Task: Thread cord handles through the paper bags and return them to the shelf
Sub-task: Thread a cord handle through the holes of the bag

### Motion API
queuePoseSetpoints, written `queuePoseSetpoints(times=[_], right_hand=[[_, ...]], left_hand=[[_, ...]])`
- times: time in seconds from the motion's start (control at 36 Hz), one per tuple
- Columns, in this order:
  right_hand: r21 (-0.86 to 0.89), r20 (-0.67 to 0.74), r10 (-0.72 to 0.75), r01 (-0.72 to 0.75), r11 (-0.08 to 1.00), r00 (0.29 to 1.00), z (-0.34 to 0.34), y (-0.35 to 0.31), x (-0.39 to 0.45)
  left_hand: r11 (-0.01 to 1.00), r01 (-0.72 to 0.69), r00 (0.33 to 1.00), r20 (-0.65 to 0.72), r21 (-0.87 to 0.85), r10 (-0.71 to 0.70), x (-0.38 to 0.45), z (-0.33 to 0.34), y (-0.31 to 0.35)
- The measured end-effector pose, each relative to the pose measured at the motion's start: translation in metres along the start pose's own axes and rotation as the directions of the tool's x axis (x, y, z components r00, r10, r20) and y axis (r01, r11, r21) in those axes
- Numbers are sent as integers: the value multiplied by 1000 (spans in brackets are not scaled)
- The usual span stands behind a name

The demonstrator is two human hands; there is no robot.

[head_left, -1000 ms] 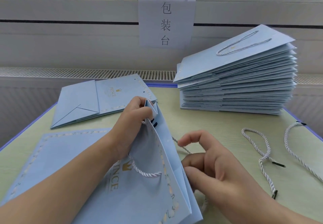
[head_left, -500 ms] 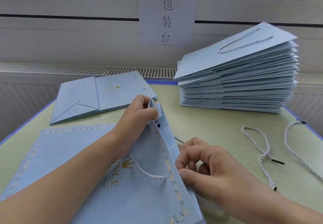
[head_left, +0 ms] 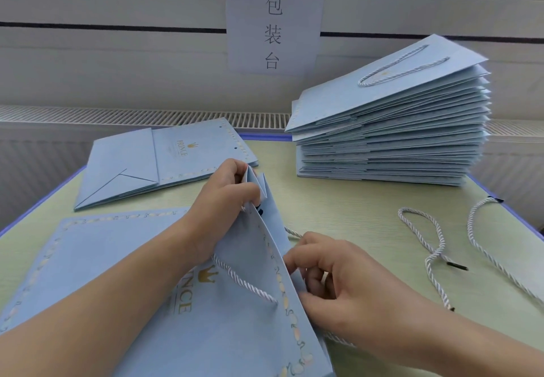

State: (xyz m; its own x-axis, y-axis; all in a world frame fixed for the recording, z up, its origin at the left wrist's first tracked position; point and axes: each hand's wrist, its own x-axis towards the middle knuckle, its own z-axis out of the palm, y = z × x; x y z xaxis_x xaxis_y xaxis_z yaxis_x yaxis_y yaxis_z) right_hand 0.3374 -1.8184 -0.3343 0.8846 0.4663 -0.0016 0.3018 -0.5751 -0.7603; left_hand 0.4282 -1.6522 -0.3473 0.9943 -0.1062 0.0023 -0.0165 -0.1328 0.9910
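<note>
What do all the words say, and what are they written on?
"包装台": on the white paper sign taped to the wall.
"PRINCE", gold, with a crown: on the flat bag at the back left. The smaller print beside it is too small to read.
"NCE", gold, under a crown: on the held bag; the left hand and its arm hide the first letters.

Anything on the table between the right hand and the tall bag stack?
Head view: nothing. Bare green table runs from the right hand to the stack. The two loose cords lie off to the right.
</note>
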Motion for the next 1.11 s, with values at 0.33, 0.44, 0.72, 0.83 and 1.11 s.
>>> queuePoseSetpoints(times=[0.33, 0.44, 0.72, 0.83, 1.11], right_hand=[[233, 56, 103, -113, 966, 993, -2, 0, 1], [528, -24, 116, -86, 845, 993, 2, 2, 1], [325, -144, -96, 139, 935, 985, -15, 10, 7], [344, -157, -96, 146, 927, 983, -33, 14, 3], [396, 571, -112, -153, 906, 813, -37, 8, -9]], left_hand=[[1000, -7, 1000, 3, -11, 7, 0, -1, 0], [999, -15, 1000, -5, -41, 14, -1, -1, 1], [994, 31, 999, 15, -100, -30, -1, -5, 6], [977, 62, 997, 52, -203, -52, -2, -12, 11], [941, 61, 996, 75, -332, -38, -2, -21, 14]])
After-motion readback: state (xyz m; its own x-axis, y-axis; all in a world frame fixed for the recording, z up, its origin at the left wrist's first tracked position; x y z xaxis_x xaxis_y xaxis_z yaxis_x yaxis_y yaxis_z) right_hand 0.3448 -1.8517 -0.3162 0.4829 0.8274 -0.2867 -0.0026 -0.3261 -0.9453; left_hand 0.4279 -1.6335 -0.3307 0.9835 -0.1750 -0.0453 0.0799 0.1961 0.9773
